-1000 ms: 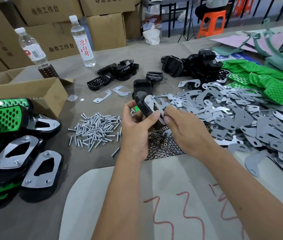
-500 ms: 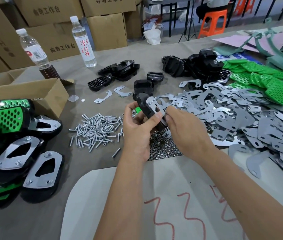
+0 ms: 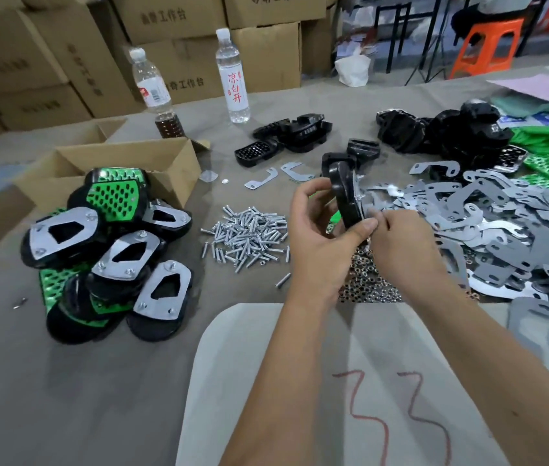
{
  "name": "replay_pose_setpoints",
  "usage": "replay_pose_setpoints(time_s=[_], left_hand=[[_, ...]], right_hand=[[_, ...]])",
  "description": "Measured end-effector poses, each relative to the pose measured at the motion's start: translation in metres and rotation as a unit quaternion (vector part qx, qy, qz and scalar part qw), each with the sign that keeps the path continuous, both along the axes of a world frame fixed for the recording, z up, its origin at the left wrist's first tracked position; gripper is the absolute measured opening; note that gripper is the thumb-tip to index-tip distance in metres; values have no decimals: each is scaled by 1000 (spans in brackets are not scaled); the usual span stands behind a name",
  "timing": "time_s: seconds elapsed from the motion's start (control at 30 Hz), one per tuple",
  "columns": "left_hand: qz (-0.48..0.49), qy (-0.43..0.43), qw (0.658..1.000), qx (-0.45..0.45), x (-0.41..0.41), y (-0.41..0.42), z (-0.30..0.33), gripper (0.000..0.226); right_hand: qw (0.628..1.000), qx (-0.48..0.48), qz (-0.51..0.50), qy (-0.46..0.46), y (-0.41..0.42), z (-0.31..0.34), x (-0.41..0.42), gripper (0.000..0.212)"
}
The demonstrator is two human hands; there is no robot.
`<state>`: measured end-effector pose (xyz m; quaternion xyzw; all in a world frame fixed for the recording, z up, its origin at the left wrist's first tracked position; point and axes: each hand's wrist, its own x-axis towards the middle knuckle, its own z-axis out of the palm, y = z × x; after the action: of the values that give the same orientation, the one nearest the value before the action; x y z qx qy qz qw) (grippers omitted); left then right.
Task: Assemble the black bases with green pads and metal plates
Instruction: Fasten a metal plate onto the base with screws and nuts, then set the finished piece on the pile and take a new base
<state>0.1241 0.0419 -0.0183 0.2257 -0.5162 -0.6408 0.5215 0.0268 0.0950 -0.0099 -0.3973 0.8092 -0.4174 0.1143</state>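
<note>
My left hand (image 3: 320, 237) grips a black base (image 3: 345, 193) held up on edge above the table, with a metal plate against its right face. My right hand (image 3: 404, 240) pinches at the lower right edge of that base, fingers curled on something small that I cannot make out. Loose metal plates (image 3: 501, 223) lie heaped to the right. Green pads (image 3: 548, 163) sit at the far right. More black bases (image 3: 451, 132) are piled behind. Screws (image 3: 246, 237) lie in a heap left of my hands, small nuts (image 3: 370, 284) below them.
Finished assemblies (image 3: 108, 250) are stacked at the left by an open cardboard box (image 3: 125, 159). Two water bottles (image 3: 232, 79) stand at the back before stacked cartons. A grey sheet with red marks (image 3: 350, 381) lies nearest me. An orange stool (image 3: 488, 45) stands beyond the table.
The base has been turned from face-up to standing on edge in my left hand. My right hand has shifted to its lower edge. The view has swung right, showing more of the left pile.
</note>
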Motion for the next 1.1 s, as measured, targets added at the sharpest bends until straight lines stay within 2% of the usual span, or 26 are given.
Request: replay_pose_setpoints(time_s=[0.1,0.17,0.23,0.33,0.37,0.43,0.5,0.57,0.63,0.67,0.73,0.8,0.87,0.97,1.03,1.1], left_hand=[[74,29,992,94,28,-16,8,54],[142,30,978,150,55,-27,15,44],[209,10,965,155,85,-37,21,34],[305,-91,942,102,136,-49,36,24],[352,-160,920,66,151,-52,42,25],[458,-297,838,-4,177,-61,53,33],[527,-360,769,-34,197,-72,62,41],[542,-377,751,-20,209,-82,67,55],[563,-363,743,9,220,-85,67,75],[579,-368,728,11,224,-86,66,79],[597,-404,693,-18,225,-83,63,66],[601,-429,671,-61,217,-79,62,44],[603,-431,664,-96,200,-73,62,39],[591,-404,686,-130,168,-67,67,34],[590,-377,696,-163,145,-69,65,29],[571,-338,723,-194,118,-73,62,26]], right_hand=[[994,-64,89,-18,-13,6,23,33],[973,-101,195,-70,-26,11,47,22],[945,-126,274,-126,-43,12,70,37],[939,-147,293,-103,-75,13,113,52],[937,-156,298,-96,-83,14,128,52],[929,-190,312,-61,-99,19,159,41],[924,-230,305,13,-118,28,183,24],[918,-221,321,70,-137,36,202,24],[912,-179,360,83,-151,41,213,25],[909,-162,371,101,-155,40,215,25],[897,-139,384,167,-155,36,215,25],[890,-130,399,179,-151,35,209,24],[887,-140,416,144,-148,36,197,20],[889,-170,418,72,-140,36,169,17],[912,-163,373,47,-142,34,144,25],[943,-107,312,51,-155,28,116,33]])
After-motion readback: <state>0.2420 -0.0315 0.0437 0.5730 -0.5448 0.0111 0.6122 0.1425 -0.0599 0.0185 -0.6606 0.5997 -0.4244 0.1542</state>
